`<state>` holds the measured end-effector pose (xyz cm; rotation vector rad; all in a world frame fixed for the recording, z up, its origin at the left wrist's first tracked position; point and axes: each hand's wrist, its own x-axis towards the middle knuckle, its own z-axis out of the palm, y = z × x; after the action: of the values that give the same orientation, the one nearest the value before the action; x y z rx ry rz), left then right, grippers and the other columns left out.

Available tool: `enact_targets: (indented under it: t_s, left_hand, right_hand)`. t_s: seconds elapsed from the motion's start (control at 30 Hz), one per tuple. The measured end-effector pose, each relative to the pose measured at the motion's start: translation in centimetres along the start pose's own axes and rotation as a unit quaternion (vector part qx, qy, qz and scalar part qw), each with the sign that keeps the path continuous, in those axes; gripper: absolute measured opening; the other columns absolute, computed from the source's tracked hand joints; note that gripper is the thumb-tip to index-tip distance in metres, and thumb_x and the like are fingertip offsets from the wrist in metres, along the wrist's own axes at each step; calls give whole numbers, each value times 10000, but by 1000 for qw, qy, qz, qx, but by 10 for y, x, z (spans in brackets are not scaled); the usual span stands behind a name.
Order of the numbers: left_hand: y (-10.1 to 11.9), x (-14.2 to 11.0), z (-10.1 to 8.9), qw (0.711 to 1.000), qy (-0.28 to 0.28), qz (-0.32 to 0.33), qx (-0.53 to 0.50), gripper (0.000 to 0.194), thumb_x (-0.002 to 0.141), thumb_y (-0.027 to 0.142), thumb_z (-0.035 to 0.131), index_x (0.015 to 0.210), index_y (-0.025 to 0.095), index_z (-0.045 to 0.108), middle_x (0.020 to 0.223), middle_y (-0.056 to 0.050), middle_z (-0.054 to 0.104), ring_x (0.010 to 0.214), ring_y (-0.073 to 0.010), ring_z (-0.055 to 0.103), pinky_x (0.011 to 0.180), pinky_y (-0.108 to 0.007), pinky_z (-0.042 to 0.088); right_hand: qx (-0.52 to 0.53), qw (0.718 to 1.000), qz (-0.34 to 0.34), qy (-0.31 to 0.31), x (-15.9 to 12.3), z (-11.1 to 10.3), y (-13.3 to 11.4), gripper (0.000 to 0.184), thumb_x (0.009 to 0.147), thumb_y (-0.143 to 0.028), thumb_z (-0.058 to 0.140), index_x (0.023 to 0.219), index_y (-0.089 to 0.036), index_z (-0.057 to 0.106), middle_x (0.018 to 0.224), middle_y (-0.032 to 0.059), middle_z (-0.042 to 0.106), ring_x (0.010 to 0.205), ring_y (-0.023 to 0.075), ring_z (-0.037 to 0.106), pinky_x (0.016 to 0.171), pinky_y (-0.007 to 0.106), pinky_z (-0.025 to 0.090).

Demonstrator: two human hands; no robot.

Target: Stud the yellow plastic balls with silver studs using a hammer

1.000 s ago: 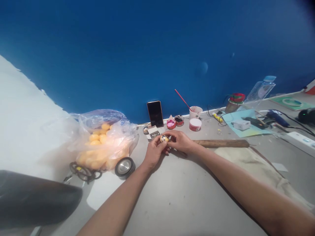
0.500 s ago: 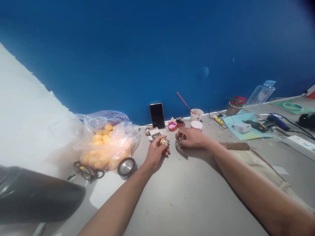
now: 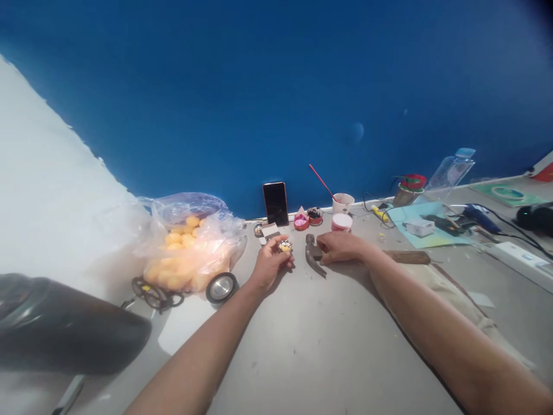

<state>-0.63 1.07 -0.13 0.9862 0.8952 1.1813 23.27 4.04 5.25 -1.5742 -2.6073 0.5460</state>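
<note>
My left hand is closed round a small yellow ball studded with shiny bits, held just above the grey table. My right hand lies over the neck of a claw hammer, fingers curled on it beside the metal head. The hammer's wooden handle runs out to the right on the table. A small open box of shiny bits sits just beyond my left hand.
A clear bag of yellow balls lies at left, a round metal tin and scissors before it. A phone leans on the blue wall. Small tubs, a cup with a red stick, a glue gun, a power strip and cloth crowd the right.
My right hand left the ball, moved right and settled on the hammer near its head. My left hand kept the ball, lifting it slightly.
</note>
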Motion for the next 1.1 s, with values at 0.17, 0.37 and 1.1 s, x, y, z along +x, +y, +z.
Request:
enact_targets:
  t_s: [0.17,0.37,1.1]
  left_hand:
    - [-2,2,-1,1000,7,13,8,589,644,211,864,1176,155,620,792,14,655,604,-119,656,543,-236,515]
    - [-2,-2,2,999,6,21,26,520,670,214,852,1141,143,643,829,-13,675,601,-129,662,547,-264,524]
    - [-2,-3,6,997,-7,43,61,419,626,182,850,1015,138,702,770,-18,696,615,-131,633,570,-262,506]
  right_hand:
    - [6,996,-63,55,-8,-20,-14,119,912,-247,610,837,-222,699,833,60,726,702,203,625,618,293,394]
    - [47,976,-1,211,-20,-34,-39,272,1010,-398,579,1052,-180,736,935,115,763,825,264,681,722,327,464]
    - [-18,971,-43,234,-24,-18,-61,333,1030,-412,591,1258,-207,721,1053,141,769,916,303,707,793,352,489]
